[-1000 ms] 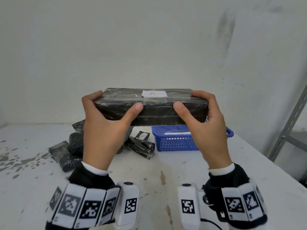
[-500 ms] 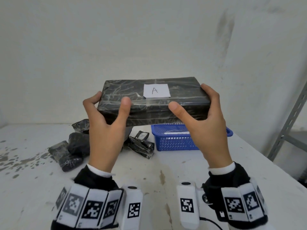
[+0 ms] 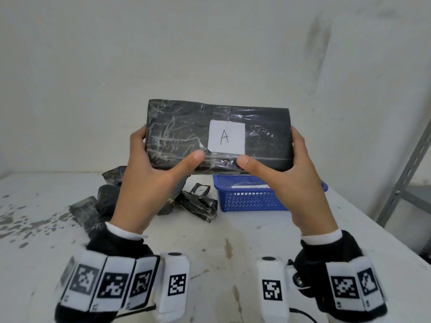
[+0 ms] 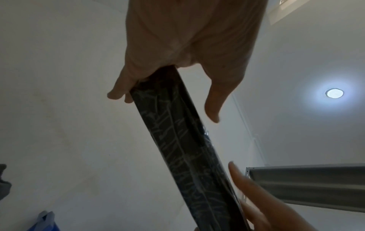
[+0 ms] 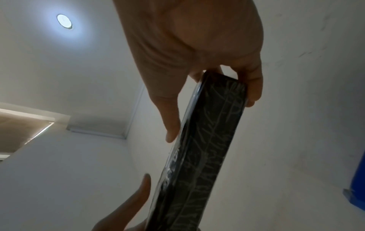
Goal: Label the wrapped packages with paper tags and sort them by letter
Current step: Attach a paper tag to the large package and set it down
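Note:
A flat black wrapped package (image 3: 182, 134) is held up in front of the wall, its broad face turned toward me. A white paper tag (image 3: 226, 137) marked "A" is stuck on that face. My left hand (image 3: 149, 183) grips the package's left end, thumb across the front lower edge. My right hand (image 3: 296, 183) grips the right end the same way. In the left wrist view the package (image 4: 181, 150) runs edge-on between my left hand (image 4: 177, 70) and the other hand's fingers. The right wrist view shows the package (image 5: 205, 148) edge-on under my right hand (image 5: 197, 62).
Several other black wrapped packages (image 3: 200, 203) lie in a heap at the back of the stained white table (image 3: 210, 241). A blue plastic basket (image 3: 247, 199) with a white paper in it stands to their right. A grey metal shelf post (image 3: 405, 173) rises at the right.
Both hands have tilted the package up from lying flat, so its labelled top face now turns toward me and the "A" tag shows in full.

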